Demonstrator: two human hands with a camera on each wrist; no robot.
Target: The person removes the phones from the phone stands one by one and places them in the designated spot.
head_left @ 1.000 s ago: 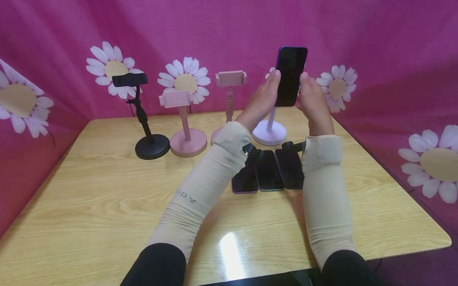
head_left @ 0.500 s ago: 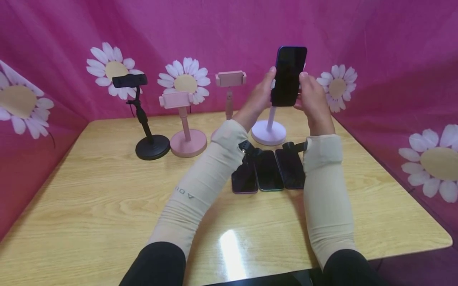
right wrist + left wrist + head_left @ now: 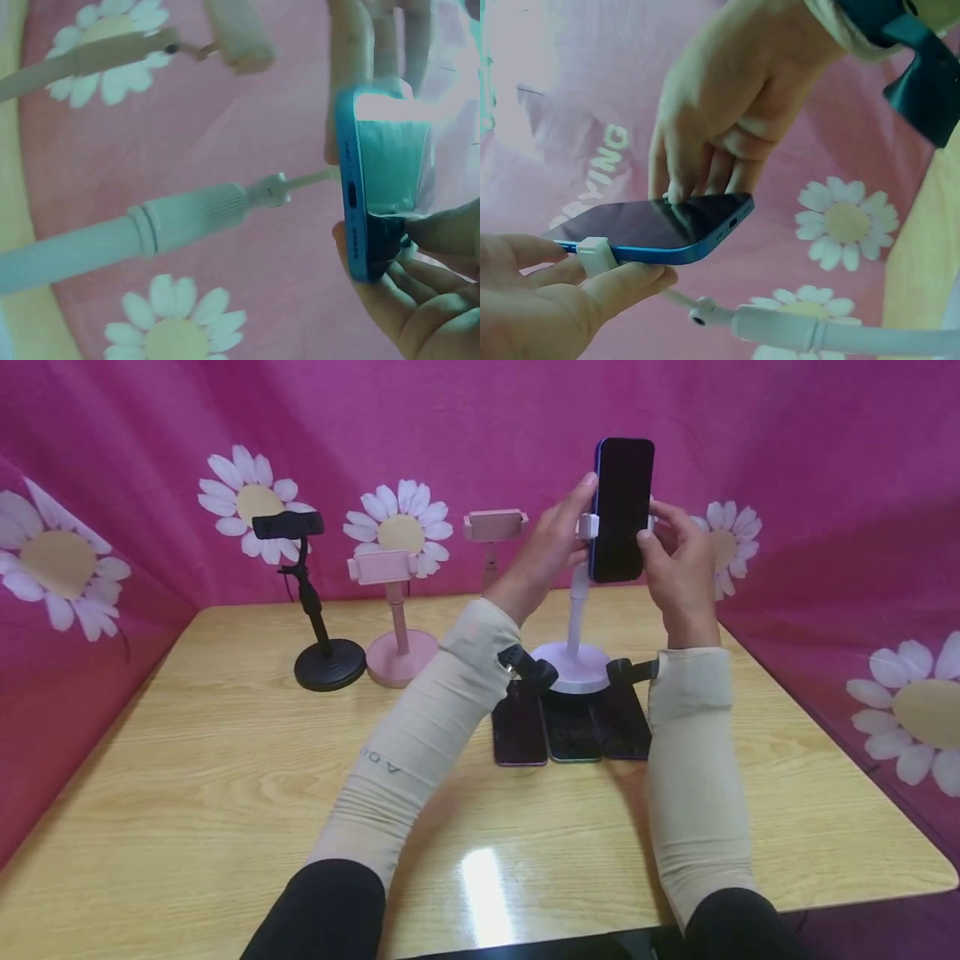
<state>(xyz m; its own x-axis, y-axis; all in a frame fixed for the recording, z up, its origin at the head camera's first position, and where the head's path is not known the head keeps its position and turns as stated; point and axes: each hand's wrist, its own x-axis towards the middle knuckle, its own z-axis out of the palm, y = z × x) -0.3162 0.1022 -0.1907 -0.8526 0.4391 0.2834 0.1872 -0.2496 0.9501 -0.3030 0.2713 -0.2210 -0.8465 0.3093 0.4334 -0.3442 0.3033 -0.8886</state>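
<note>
A dark-screened phone (image 3: 624, 510) with a blue edge stands upright in the clamp of a white phone stand (image 3: 577, 614). At its left side, my left hand (image 3: 546, 545) grips around the white clamp jaw (image 3: 596, 255), thumb against the phone's edge and other fingers behind. My right hand (image 3: 681, 564) pinches the phone's right side, with the thumb at the front of its edge. The stand's round base overlaps the tops of three dark phones lying side by side, including a left one (image 3: 519, 727) and a middle one (image 3: 573, 731).
To the left stand a black phone stand (image 3: 330, 664) and a pink one (image 3: 401, 656); another pink stand (image 3: 495, 527) is partly behind my left arm. Pink cloth (image 3: 450, 418) with daisies hangs behind the wooden table (image 3: 225, 777).
The white stand and the phone have come nearer to me, its base now over the lying phones. My left fingers have shifted to the clamp, and my right fingers have spread at the phone's edge.
</note>
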